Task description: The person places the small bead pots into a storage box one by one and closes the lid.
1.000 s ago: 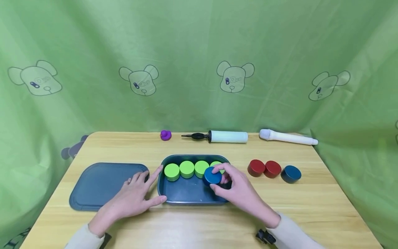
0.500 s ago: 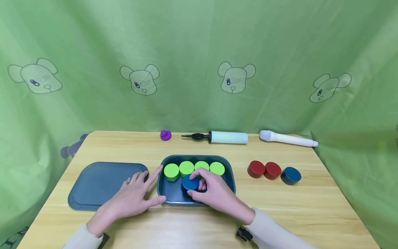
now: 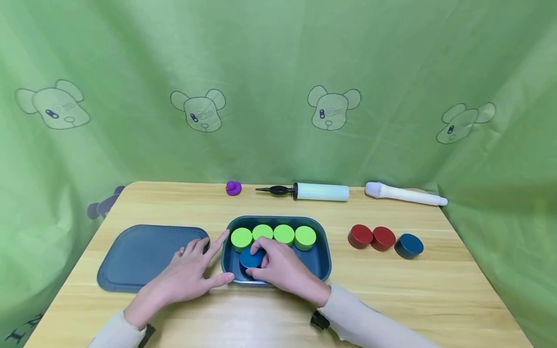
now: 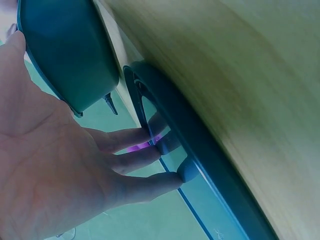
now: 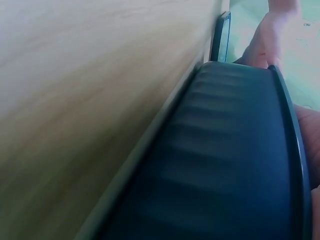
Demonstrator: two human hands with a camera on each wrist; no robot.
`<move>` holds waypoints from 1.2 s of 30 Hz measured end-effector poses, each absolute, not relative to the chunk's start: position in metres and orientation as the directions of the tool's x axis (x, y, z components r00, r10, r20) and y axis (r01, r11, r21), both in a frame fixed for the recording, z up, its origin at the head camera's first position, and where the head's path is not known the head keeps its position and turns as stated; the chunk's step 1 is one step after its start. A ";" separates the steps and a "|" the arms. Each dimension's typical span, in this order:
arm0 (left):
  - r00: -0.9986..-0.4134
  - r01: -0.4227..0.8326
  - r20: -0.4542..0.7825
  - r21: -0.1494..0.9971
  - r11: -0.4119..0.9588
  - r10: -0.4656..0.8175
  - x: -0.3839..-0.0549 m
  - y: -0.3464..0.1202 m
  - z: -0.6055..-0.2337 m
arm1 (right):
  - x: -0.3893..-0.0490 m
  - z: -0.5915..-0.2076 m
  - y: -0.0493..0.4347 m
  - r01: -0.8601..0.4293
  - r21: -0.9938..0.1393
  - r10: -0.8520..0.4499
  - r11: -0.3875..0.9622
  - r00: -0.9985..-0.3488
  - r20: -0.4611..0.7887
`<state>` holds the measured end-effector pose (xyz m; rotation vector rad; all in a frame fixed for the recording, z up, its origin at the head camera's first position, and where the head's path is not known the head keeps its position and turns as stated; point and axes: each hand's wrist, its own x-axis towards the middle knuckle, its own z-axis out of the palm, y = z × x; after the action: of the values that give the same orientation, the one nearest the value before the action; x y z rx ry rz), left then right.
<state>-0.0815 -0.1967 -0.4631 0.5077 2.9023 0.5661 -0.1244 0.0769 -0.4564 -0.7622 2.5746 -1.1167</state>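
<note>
Blue disc (image 3: 250, 259) has come across from the right end of the dark tray (image 3: 315, 262) to its lower left in the head view, pinched between the fingers of the right hand (image 3: 283, 266). The left hand (image 3: 187, 273) has its fingers spread, thumb and index at the tray's left edge. Imo an uneven release could leave it tilted, or a knuckle could knock the green discs (image 3: 284, 234) just above

Purple duck (image 3: 233, 188), black-tipped pump (image 3: 322, 192), white microphone-shaped stick (image 3: 409, 195) before green curtain (image 3: 270, 150)
</note>
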 end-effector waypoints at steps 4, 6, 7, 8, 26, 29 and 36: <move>-0.935 0.299 -0.068 0.381 0.875 0.349 -0.081 -0.198 -0.464 | -0.127 -0.456 0.071 -0.376 -0.728 -0.557 0.573 -0.831 -0.009; -0.935 0.299 -0.067 0.382 0.875 0.349 -0.081 -0.198 -0.463 | -0.128 -0.456 0.070 -0.380 -0.727 -0.562 0.572 -0.827 -0.010; -0.935 0.298 -0.068 0.384 0.874 0.349 -0.081 -0.198 -0.463 | -0.128 -0.456 0.070 -0.381 -0.727 -0.563 0.571 -0.826 -0.009; -0.935 0.296 -0.068 0.385 0.874 0.347 -0.081 -0.197 -0.463 | -0.128 -0.456 0.069 -0.377 -0.732 -0.565 0.568 -0.825 -0.013; -0.934 0.305 -0.058 0.381 0.873 0.352 -0.080 -0.197 -0.462 | -0.126 -0.455 0.075 -0.264 -0.856 -0.585 0.445 -0.809 -0.054; -0.933 0.311 -0.052 0.379 0.871 0.356 -0.081 -0.198 -0.462 | -0.125 -0.454 0.078 -0.251 -0.863 -0.565 0.438 -0.824 -0.047; -0.933 0.306 -0.062 0.384 0.871 0.355 -0.081 -0.198 -0.462 | -0.121 -0.453 0.087 -0.264 -0.872 -0.529 0.413 -0.849 0.007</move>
<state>-0.0814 -0.1979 -0.4617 0.5162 2.9112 0.5659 -0.1214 0.0865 -0.4528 -0.6917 2.4014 -1.4087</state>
